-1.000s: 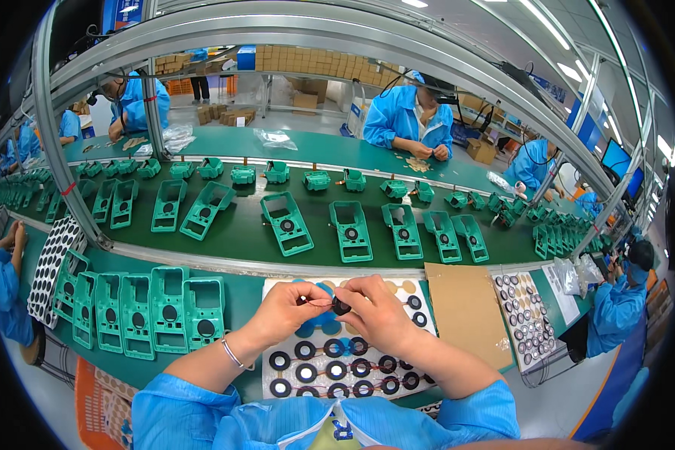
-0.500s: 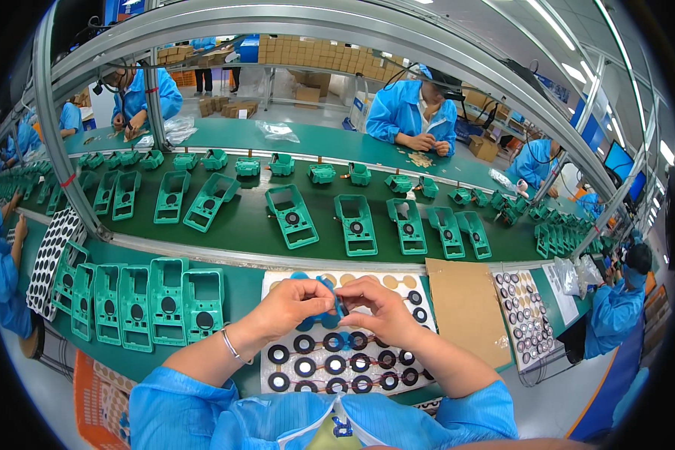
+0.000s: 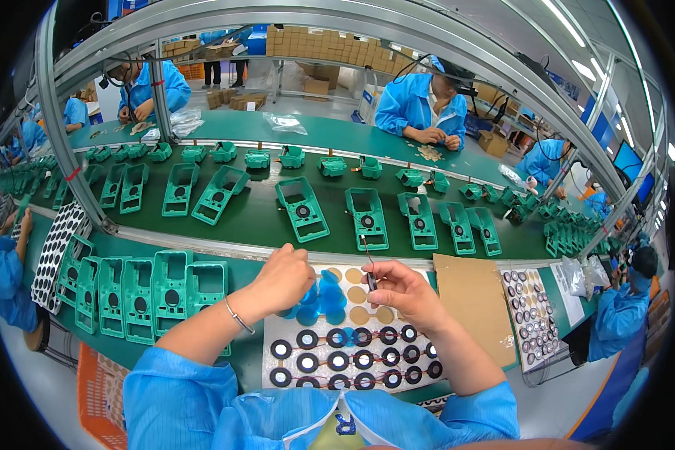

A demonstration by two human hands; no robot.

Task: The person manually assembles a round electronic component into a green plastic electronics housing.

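My right hand (image 3: 401, 291) pinches a small round black speaker (image 3: 372, 281) edge-on between thumb and fingers. A thin dark wire lead (image 3: 366, 251) rises from it toward the belt. My left hand (image 3: 286, 276) is closed above the front edge of the belt; its fingertips are turned away, and anything in them is hidden. Below and between the hands, round blue film pieces (image 3: 328, 301) lie heaped on a white sheet (image 3: 274, 337). Rows of black ring-shaped speakers with white centres (image 3: 338, 361) and several tan discs (image 3: 358, 294) also lie on this sheet.
Green plastic housings (image 3: 139, 300) stand in a row at my left; more housings (image 3: 366, 217) lie on the dark green belt (image 3: 262, 217). Brown cardboard (image 3: 469, 307) and another sheet of speakers (image 3: 529, 319) are at right. A co-worker (image 3: 424, 105) sits across the belt.
My hands have parted: the left moved up and away from the right. The blue film that was between them has left the speaker, whose wire now shows above my right hand.
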